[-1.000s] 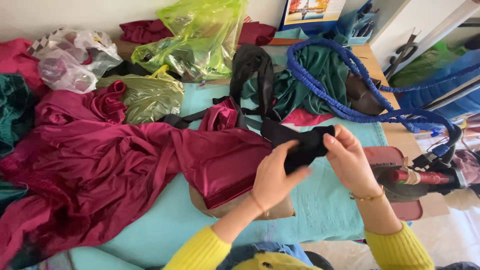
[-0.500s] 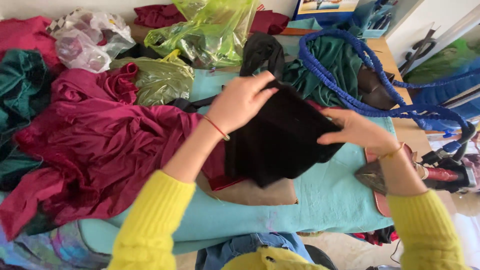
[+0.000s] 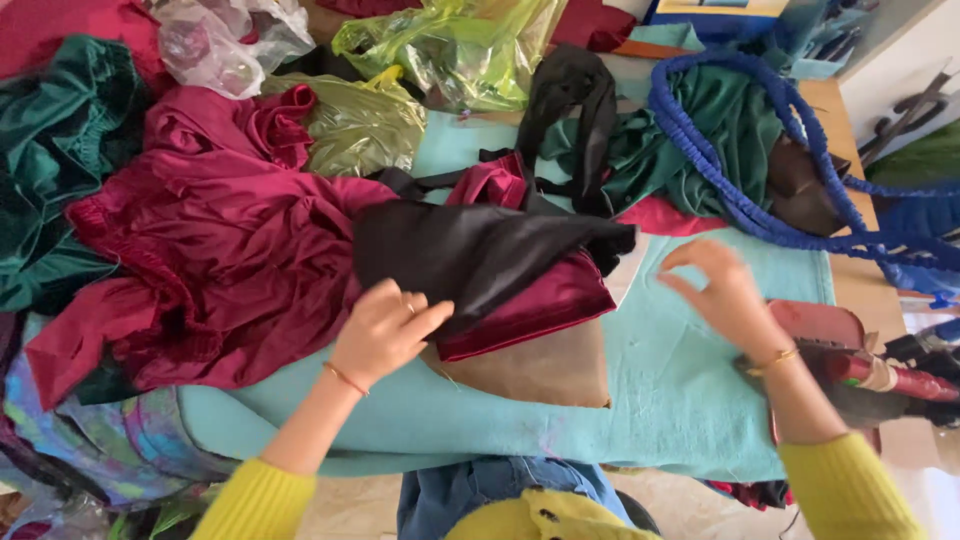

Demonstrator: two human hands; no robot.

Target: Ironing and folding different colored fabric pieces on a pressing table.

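Observation:
A black cloth (image 3: 470,255) lies spread over a folded maroon velvet piece (image 3: 535,300) and a brown paper pattern (image 3: 545,370) on the turquoise ironing board (image 3: 670,400). My left hand (image 3: 385,330) rests on the black cloth's near edge, fingers bent, pressing it down. My right hand (image 3: 725,295) hovers open over the bare board to the right, holding nothing, just left of a red iron (image 3: 850,360).
A big maroon garment (image 3: 210,250) covers the board's left. Green cloth (image 3: 50,190) lies far left. Plastic bags (image 3: 440,55) sit at the back. A blue braided cord (image 3: 720,180) loops round green fabric (image 3: 720,130) at back right.
The black cloth, held up in both hands before, now lies flat on the maroon piece. My right hand has let go and moved right; my left hand has dropped to its near edge.

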